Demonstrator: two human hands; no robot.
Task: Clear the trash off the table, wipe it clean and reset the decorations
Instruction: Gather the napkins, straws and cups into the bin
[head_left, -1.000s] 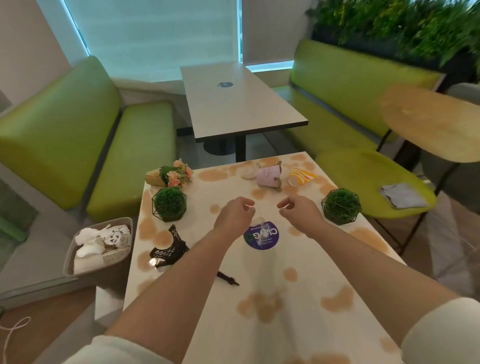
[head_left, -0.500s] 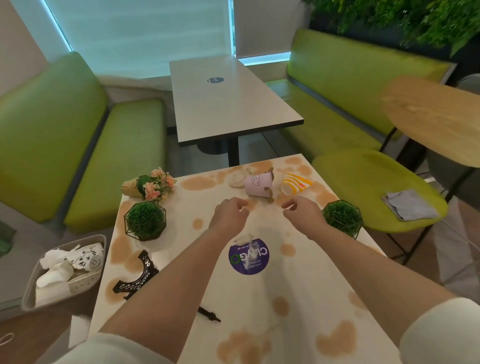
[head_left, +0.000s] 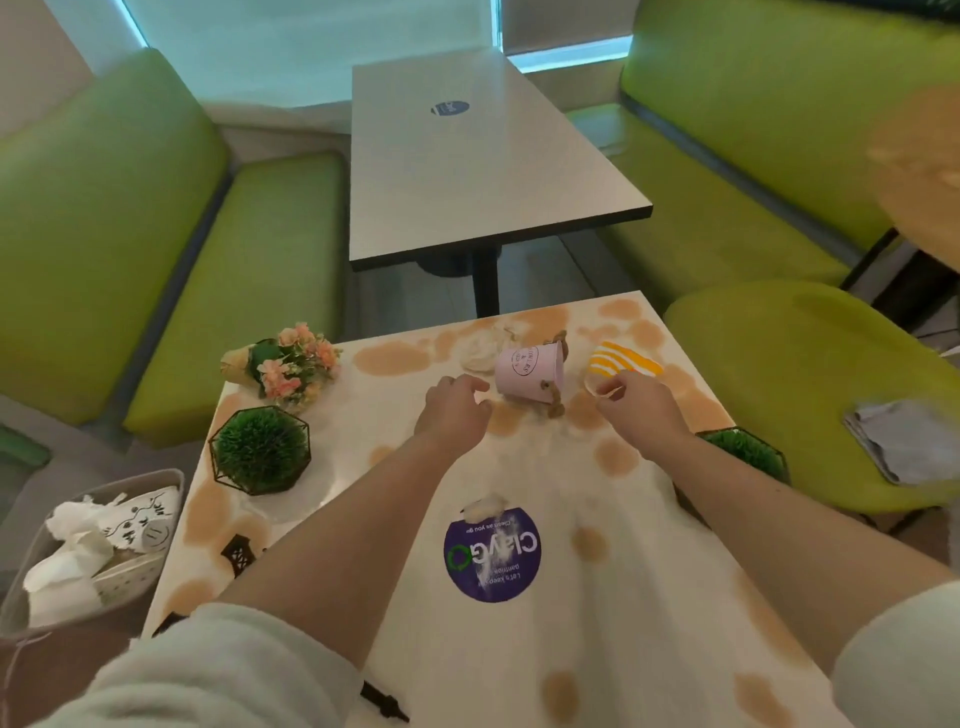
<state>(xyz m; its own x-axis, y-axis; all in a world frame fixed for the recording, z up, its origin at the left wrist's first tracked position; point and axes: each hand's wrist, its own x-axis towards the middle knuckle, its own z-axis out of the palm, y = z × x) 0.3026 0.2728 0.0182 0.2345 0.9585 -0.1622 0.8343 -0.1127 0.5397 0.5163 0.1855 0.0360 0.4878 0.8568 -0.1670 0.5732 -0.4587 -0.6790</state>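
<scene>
**A:** What's the biggest thing I should look at from the head camera?

**B:** I see the white table (head_left: 613, 613), blotched all over with tan stains. A bin (head_left: 31, 587) full of crumpled white paper sits on the floor at its left edge.

**A:** And on top?

**B:** A round green plant in a black wire frame (head_left: 260, 449) stands near the left edge. A small bouquet (head_left: 288, 364) lies on its side beyond it. At the far end, a pink bucket (head_left: 527, 371) lies tipped over, with a crumpled yellow-striped cup (head_left: 626, 361) to its right.

**A:** The hands?

**B:** My left hand (head_left: 454, 415) hovers just left of the pink bucket, fingers loosely curled, gripping nothing. My right hand (head_left: 641, 410) has thumb and forefinger pinching the near rim of the striped cup.
</scene>
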